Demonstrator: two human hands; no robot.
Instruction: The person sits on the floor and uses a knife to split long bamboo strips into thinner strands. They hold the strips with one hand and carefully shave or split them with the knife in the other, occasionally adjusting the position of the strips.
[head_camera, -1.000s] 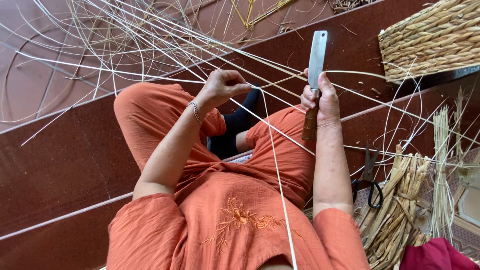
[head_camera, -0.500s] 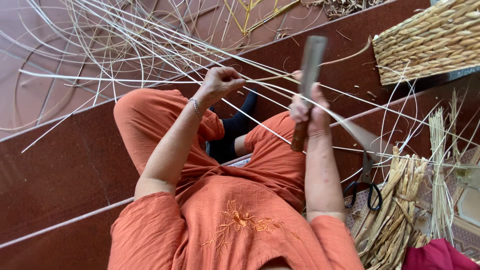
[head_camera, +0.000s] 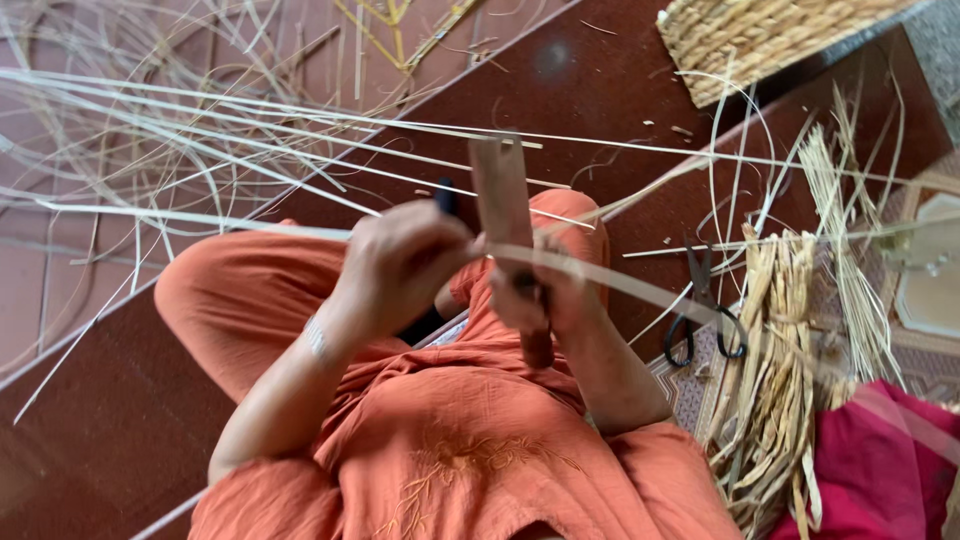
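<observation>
**Knife and strip held over the lap, floor crowded on both sides**

The dark red floor (head_camera: 120, 440) lies bare at lower left; loose pale strips (head_camera: 200, 130) fan across the upper left. A woven basket (head_camera: 770, 35) sits at the top right edge. Along the right, a bundle of dried stalks (head_camera: 775, 380) stands beside a red cloth (head_camera: 880, 470), with 1 pair of scissors (head_camera: 705, 310) just left of the stalks. The person's orange-clad lap fills the centre. The right hand (head_camera: 545, 300) is closed around a broad knife (head_camera: 503, 200), blade upright. The left hand (head_camera: 405, 262) pinches a blurred strip (head_camera: 620, 283) running rightward, touching the blade.
</observation>
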